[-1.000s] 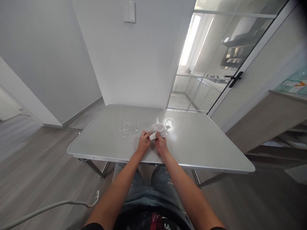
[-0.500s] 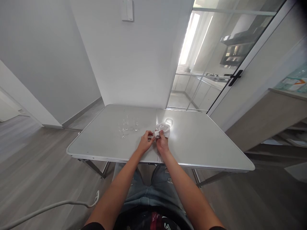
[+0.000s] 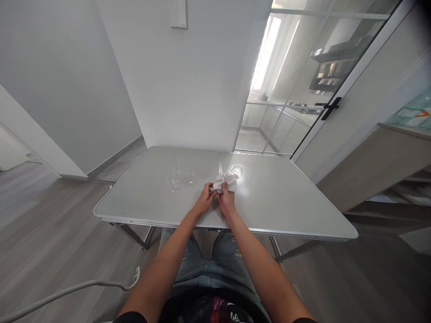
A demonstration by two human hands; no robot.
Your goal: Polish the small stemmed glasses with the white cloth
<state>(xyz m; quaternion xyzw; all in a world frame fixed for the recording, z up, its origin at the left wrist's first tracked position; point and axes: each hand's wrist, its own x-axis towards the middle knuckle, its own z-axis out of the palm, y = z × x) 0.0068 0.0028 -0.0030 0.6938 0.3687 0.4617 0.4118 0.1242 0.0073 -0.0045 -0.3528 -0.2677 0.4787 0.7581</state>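
Observation:
Over the middle of a grey folding table (image 3: pixel 283 202), my left hand (image 3: pixel 204 201) pinches the stem end of a clear wine glass (image 3: pixel 222 177) that lies tilted between both hands. My right hand (image 3: pixel 226 200) is closed on a white cloth (image 3: pixel 229 183) wrapped around the glass bowl. Another wine glass (image 3: pixel 237 171) stands just behind the cloth, partly hidden by it. Several small clear glasses (image 3: pixel 178 176) stand in a group on the table to the left of my hands.
A white wall with a switch plate (image 3: pixel 178 13) rises behind the table. A glass door with a black handle (image 3: pixel 330 108) is at the right, next to a wooden shelf unit (image 3: pixel 387 166). A white cable (image 3: pixel 77 287) lies on the wood floor at the left.
My right hand has shifted the cloth around the glass bowl, which now hides more of the standing glass behind. Both hands have stayed at the same spot on the table.

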